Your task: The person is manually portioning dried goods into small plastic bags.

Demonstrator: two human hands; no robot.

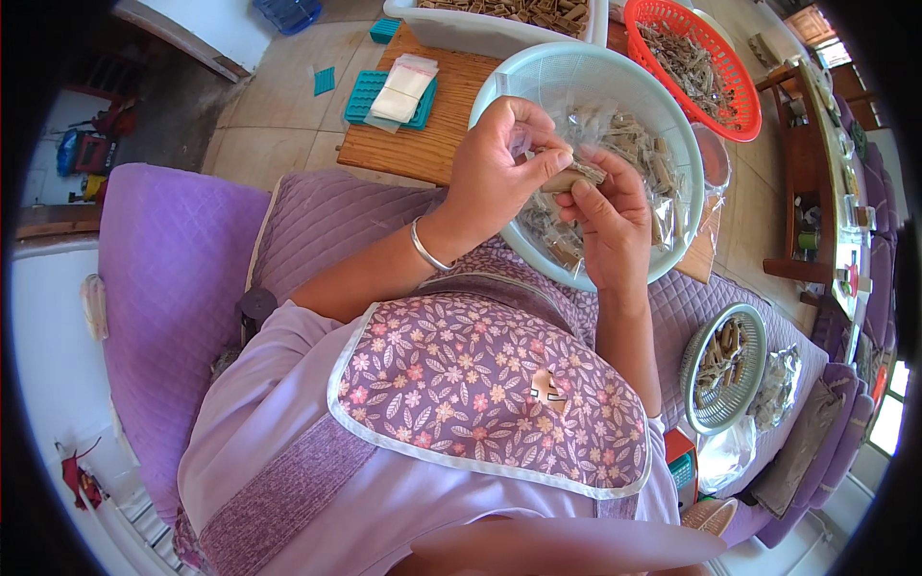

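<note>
Above a pale blue plastic basin (488, 108), my two hands meet over a small bundle of brown dried strips (582, 177). The thumb and fingers of my right hand (615, 213) pinch it from the right. My left hand (501, 161) is closed, thumb against fingertip at the bundle's upper left end. Crumpled clear plastic (521, 142), seemingly a small bag, shows within the left fingers; its extent is partly hidden. Beneath my hands, the basin holds many clear packets of similar brown pieces (629, 142).
A wooden table (451, 88) carries a white tub (461, 32) of brown pieces and a teal tray (361, 96) with banded clear bags (407, 91). A red basket (744, 101) stands far right. A grey-green basket (693, 370) sits on the purple couch beside clear plastic (730, 451).
</note>
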